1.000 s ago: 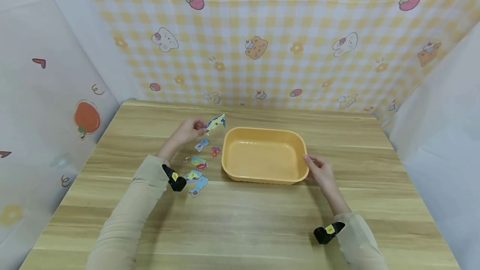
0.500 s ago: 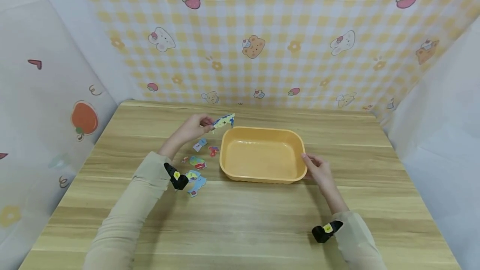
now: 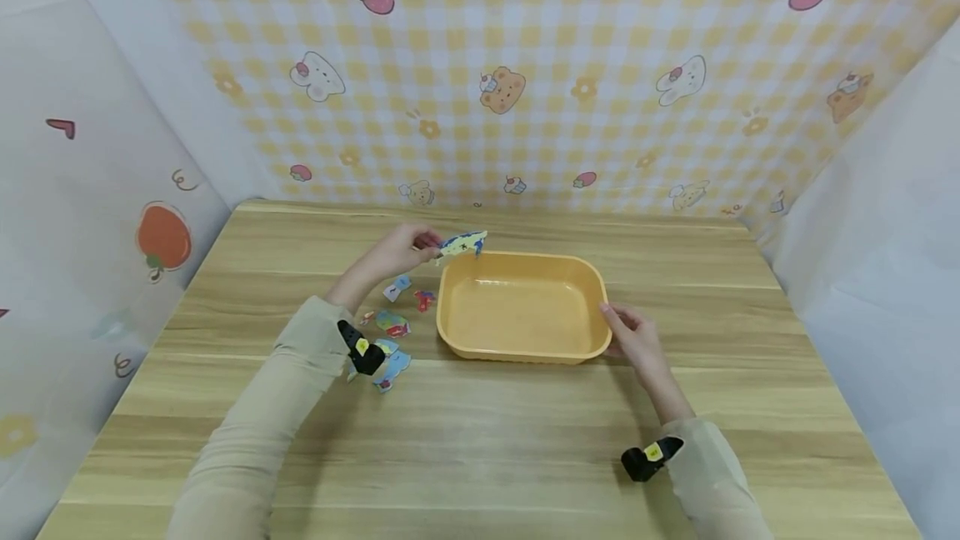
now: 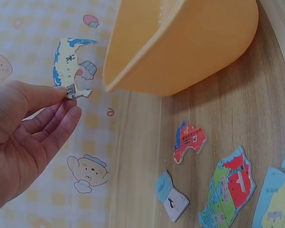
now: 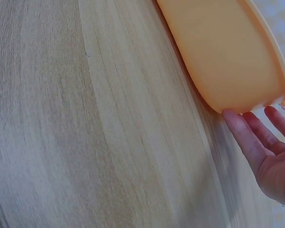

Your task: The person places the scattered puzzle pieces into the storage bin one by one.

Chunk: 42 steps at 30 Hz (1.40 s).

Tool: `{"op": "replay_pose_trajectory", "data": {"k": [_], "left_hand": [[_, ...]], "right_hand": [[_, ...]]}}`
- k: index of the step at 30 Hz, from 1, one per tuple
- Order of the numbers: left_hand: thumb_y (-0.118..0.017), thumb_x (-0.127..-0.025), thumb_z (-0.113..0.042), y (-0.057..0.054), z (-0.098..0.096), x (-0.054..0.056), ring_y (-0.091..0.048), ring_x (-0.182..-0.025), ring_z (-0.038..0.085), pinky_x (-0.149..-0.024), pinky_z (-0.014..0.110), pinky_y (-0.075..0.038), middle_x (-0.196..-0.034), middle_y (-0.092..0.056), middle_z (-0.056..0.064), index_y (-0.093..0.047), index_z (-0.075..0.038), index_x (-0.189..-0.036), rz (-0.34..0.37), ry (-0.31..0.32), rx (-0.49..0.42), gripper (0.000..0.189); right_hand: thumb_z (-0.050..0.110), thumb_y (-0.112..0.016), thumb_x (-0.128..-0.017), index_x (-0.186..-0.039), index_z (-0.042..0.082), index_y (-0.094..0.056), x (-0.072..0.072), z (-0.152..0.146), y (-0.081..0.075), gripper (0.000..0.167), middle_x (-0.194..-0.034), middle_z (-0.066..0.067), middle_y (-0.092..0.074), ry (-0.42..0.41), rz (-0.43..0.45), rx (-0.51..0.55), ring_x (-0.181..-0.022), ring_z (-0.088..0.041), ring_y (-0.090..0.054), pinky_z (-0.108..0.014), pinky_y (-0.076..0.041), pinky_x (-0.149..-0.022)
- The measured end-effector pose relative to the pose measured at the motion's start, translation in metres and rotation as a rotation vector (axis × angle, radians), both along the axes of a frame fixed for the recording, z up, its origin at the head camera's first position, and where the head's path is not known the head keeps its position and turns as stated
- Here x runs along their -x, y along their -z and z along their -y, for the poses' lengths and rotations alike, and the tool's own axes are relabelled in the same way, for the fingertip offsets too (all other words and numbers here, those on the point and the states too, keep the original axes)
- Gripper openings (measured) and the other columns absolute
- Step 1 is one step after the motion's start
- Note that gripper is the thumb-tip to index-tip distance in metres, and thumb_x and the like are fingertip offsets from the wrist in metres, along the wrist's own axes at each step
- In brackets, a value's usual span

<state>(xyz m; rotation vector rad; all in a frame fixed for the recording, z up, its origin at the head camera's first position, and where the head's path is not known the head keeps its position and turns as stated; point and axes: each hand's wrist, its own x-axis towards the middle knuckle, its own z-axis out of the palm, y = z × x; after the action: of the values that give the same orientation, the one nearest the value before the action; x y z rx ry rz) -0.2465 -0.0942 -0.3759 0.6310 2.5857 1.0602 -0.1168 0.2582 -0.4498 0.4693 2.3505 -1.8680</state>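
Note:
My left hand (image 3: 401, 250) pinches a blue and yellow puzzle piece (image 3: 462, 244) between thumb and fingers, holding it in the air over the far left corner of an orange plastic tub (image 3: 522, 352). In the left wrist view the same puzzle piece (image 4: 68, 66) stands just left of the tub's rim (image 4: 147, 42). My right hand (image 3: 633, 340) rests with straight fingers against the tub's right end; in the right wrist view its fingertips (image 5: 237, 124) touch the tub's outer wall (image 5: 218, 57). The tub is empty inside.
Several loose puzzle pieces lie on the wooden table left of the tub: a red one (image 4: 189, 140), a grey-blue one (image 4: 172, 202), a green and red one (image 4: 228, 187), more near my left wrist (image 3: 392, 367). Patterned cloth walls enclose the table on three sides.
My left hand has carried the blue and yellow piece rightward, from left of the tub to over its far left corner. The right hand stays against the tub.

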Motion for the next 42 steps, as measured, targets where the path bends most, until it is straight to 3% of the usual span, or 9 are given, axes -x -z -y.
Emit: {"op": "replay_pose_trajectory", "data": {"k": [7, 15, 27, 36, 42], "left_hand": [[-0.053, -0.090, -0.006, 0.001, -0.011, -0.001, -0.059, -0.093, 0.027, -0.080, 0.033, -0.052, -0.101, -0.062, 0.018, -0.059, 0.004, -0.108, -0.003, 0.036, -0.003, 0.021], [-0.054, -0.091, -0.009, 0.003, -0.024, 0.003, -0.058, -0.097, 0.026, -0.086, 0.035, -0.050, -0.104, -0.062, 0.015, -0.059, 0.001, -0.111, 0.006, 0.068, 0.013, 0.023], [-0.054, -0.090, -0.008, 0.005, -0.039, 0.003, -0.058, -0.095, 0.025, -0.084, 0.034, -0.049, -0.101, -0.063, 0.015, -0.060, 0.001, -0.108, 0.009, 0.081, 0.024, 0.021], [-0.055, -0.090, -0.009, 0.005, -0.050, 0.002, -0.060, -0.093, 0.022, -0.084, 0.033, -0.050, -0.100, -0.065, 0.012, -0.062, -0.002, -0.107, 0.020, 0.116, 0.027, 0.019], [-0.057, -0.088, -0.007, 0.007, -0.061, 0.003, -0.061, -0.093, 0.023, -0.083, 0.030, -0.051, -0.100, -0.066, 0.013, -0.063, -0.001, -0.105, 0.064, 0.127, 0.017, 0.019]], "right_hand": [[0.040, -0.052, -0.090, -0.127, -0.005, -0.048, 0.000, 0.000, 0.000, 0.057, -0.089, 0.004, -0.059, 0.000, -0.008, 0.004, -0.064, -0.003, -0.062, -0.024, -0.056, -0.059], [0.040, -0.052, -0.090, -0.126, -0.005, -0.048, -0.001, 0.001, 0.001, 0.057, -0.089, 0.004, -0.058, 0.001, -0.002, 0.002, -0.064, -0.003, -0.062, -0.024, -0.056, -0.059], [0.040, -0.052, -0.090, -0.126, -0.003, -0.049, 0.000, -0.002, 0.004, 0.056, -0.090, 0.001, -0.059, -0.008, -0.016, 0.011, -0.064, -0.005, -0.063, -0.026, -0.056, -0.060], [0.042, -0.051, -0.090, -0.127, -0.004, -0.047, 0.000, -0.001, 0.002, 0.059, -0.109, -0.017, -0.058, -0.008, -0.005, -0.008, -0.069, -0.005, -0.064, -0.026, -0.056, -0.063], [0.041, -0.051, -0.090, -0.127, -0.003, -0.048, 0.000, 0.000, 0.002, 0.058, -0.107, -0.016, -0.057, 0.007, 0.002, -0.010, -0.069, -0.006, -0.064, -0.027, -0.056, -0.063]]}}
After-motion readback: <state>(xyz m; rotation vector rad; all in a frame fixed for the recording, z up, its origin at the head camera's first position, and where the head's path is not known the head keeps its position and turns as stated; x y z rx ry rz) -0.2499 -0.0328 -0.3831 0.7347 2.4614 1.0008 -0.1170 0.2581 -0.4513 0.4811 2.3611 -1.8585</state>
